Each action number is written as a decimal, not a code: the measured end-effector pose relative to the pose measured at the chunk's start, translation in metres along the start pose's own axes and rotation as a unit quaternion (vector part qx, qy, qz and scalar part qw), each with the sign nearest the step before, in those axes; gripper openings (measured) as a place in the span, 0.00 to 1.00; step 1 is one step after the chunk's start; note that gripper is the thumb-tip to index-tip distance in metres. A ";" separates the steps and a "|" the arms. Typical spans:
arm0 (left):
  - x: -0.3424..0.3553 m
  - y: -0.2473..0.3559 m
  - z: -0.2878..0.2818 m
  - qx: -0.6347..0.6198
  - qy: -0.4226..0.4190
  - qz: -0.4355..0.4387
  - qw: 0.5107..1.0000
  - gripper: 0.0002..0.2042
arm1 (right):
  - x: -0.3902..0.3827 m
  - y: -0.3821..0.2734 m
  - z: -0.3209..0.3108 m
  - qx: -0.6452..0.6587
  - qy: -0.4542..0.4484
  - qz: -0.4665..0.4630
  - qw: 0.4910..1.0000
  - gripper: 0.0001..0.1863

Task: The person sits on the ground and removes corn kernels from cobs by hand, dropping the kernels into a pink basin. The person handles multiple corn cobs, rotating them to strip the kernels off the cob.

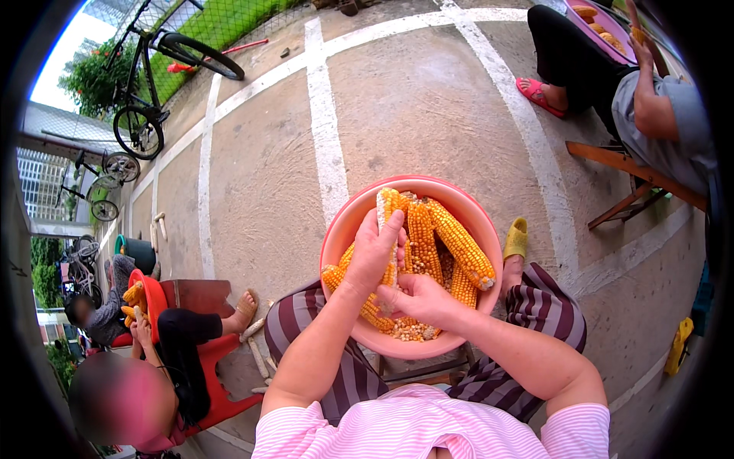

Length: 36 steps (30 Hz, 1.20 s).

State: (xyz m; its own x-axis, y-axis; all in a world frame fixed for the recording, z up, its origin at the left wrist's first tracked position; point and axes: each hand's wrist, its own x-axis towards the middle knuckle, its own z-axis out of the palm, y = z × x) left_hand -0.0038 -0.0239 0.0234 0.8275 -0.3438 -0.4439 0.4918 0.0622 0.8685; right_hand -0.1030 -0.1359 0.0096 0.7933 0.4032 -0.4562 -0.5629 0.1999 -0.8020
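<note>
Two hands work over a pink bowl (pixel 340 229) that rests on the person's lap, between knees in striped trousers. The left hand (pixel 372 256) is clenched around a cob (pixel 388 229) that stands nearly upright in the middle of the bowl, its grip closed about the cob's midsection with the thumb near the top. The right hand (pixel 417 298) sits just below and to the right, touching the lower end of the same cob, fingers curled against it; whether it fully grasps the cob I cannot tell. Loose kernels (pixel 413 330) lie in a small heap at the bowl's near edge, under the right hand. Several more cobs (pixel 461 245) lean across the right half of the bowl (their tips point toward the far rim), and others lie along the left side beneath the left wrist.

Around the person, the concrete floor (pixel 413 107) carries white painted lines. At the left edge another person sits on a red chair (pixel 222 375) holding a red bowl (pixel 155 294) with cobs. At the upper right corner a third person sits on a wooden stool (pixel 627 172) with a purple bowl (pixel 604 27). A bicycle (pixel 153 69) stands at the far left corner of the floor.
</note>
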 end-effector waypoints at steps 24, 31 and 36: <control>-0.002 0.005 -0.002 -0.032 0.003 0.004 0.999 0.13 | 0.002 0.001 -0.004 0.015 -0.004 0.024 1.000 0.23; -0.002 0.004 -0.003 -0.015 -0.003 0.021 1.000 0.18 | 0.000 -0.002 -0.004 0.031 -0.003 0.026 0.999 0.22; -0.001 0.005 -0.002 -0.011 -0.004 0.022 1.000 0.18 | 0.001 -0.007 -0.010 0.019 -0.036 0.061 0.997 0.22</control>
State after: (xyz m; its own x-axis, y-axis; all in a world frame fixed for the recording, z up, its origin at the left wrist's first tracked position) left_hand -0.0016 -0.0215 0.0283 0.8468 -0.3468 -0.4034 0.4607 0.0987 0.8821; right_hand -0.0960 -0.1457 0.0116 0.7002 0.4889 -0.5203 -0.6641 0.1786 -0.7260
